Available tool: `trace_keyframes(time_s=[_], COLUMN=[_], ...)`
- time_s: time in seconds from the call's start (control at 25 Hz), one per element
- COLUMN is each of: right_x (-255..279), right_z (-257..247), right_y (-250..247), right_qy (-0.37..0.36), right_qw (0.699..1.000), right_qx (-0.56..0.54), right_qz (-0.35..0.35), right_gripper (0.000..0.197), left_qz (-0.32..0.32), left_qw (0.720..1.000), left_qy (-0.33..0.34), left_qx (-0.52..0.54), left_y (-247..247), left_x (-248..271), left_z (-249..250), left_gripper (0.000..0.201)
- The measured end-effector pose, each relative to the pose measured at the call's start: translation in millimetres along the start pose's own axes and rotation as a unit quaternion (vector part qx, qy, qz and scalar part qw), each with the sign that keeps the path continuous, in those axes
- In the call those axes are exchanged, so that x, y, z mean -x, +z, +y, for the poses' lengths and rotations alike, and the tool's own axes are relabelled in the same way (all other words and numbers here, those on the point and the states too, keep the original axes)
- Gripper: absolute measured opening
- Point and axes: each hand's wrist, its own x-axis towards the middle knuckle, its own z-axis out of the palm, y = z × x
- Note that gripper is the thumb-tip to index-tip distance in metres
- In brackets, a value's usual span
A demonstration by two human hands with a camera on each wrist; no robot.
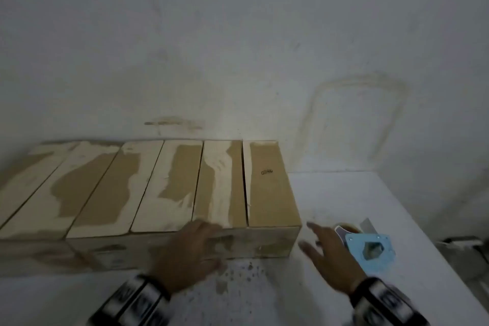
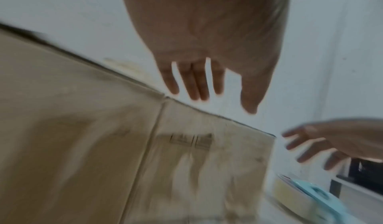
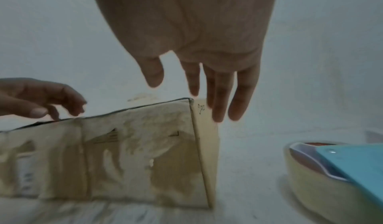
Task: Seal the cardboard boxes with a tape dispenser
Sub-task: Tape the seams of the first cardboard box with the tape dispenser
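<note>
Pre-grasp: both hands' fingers spread, empty; right hand (image 1: 330, 254) next takes light-blue plastic tape dispenser (image 1: 369, 246), left hand (image 1: 188, 251) steadies worn brown cardboard boxes (image 1: 169, 188)

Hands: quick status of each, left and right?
Left hand: open, fingers relaxed, holding nothing.
Right hand: open, fingers spread, holding nothing.

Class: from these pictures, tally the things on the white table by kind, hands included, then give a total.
Cardboard boxes: 6
Tape dispenser: 1
Hands: 2, left hand and right hand
Total: 9
</note>
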Motion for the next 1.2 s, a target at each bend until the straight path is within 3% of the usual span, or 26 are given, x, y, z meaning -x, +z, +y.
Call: trace_keyframes(time_s=[0.08, 0.16, 0.24, 0.36, 0.52, 0.68, 0.76, 0.92, 1.0, 1.08, 1.2], right_x=[-31.1, -56.1, -68.2, -72.2, -76.9, -71.2, -66.6, -50.4, -41.3, -31.2, -14.5], right_z=[-18.1, -33.0, -34.0, -24.8, -15.4, -19.6, -19.4, 4.6, 32.8, 62.5, 93.2], right_y=[-1.3, 1.3, 10.2, 15.9, 12.1, 6.0, 1.9, 7.2, 17.2, 23.7, 29.7], right_qy=[0.026, 0.051, 0.031, -0.017, -0.020, -0.008, 0.002, 0.071, 0.126, 0.206, 0.350], right_qw=[0.991, 0.986, 0.985, 0.980, 0.981, 0.986, 0.991, 0.988, 0.977, 0.968, 0.915], right_qx=[-0.121, -0.154, -0.170, -0.199, -0.191, -0.169, -0.134, -0.122, -0.131, -0.042, 0.066], right_qz=[0.049, 0.038, 0.022, 0.011, -0.019, -0.008, 0.001, 0.060, 0.108, 0.136, 0.188], right_gripper=[0.073, 0.076, 0.067, 0.052, 0.053, 0.051, 0.049, 0.059, 0.073, 0.067, 0.065], left_qz=[0.022, -0.033, -0.085, -0.105, -0.116, -0.115, -0.129, -0.139, -0.125, -0.116, -0.101], left_qw=[0.995, 0.985, 0.971, 0.958, 0.955, 0.929, 0.926, 0.936, 0.942, 0.946, 0.956], left_qy=[0.028, 0.011, 0.012, 0.028, 0.049, 0.152, 0.179, 0.161, 0.146, 0.133, 0.115], left_qx=[-0.092, -0.170, -0.222, -0.264, -0.270, -0.318, -0.307, -0.281, -0.277, -0.272, -0.251], left_y=[-6.0, -7.3, 2.7, 15.9, 20.2, 24.0, 27.7, 43.2, 51.9, 58.5, 64.0], left_x=[-40.4, -76.7, -96.1, -103.2, -104.5, -108.7, -111.6, -114.2, -113.6, -112.4, -110.5], left_z=[-0.9, -5.9, -11.0, -13.1, -5.8, -4.4, -3.5, 12.9, 26.2, 39.1, 55.5], left_gripper=[0.096, 0.120, 0.131, 0.126, 0.119, 0.087, 0.085, 0.096, 0.090, 0.075, 0.070])
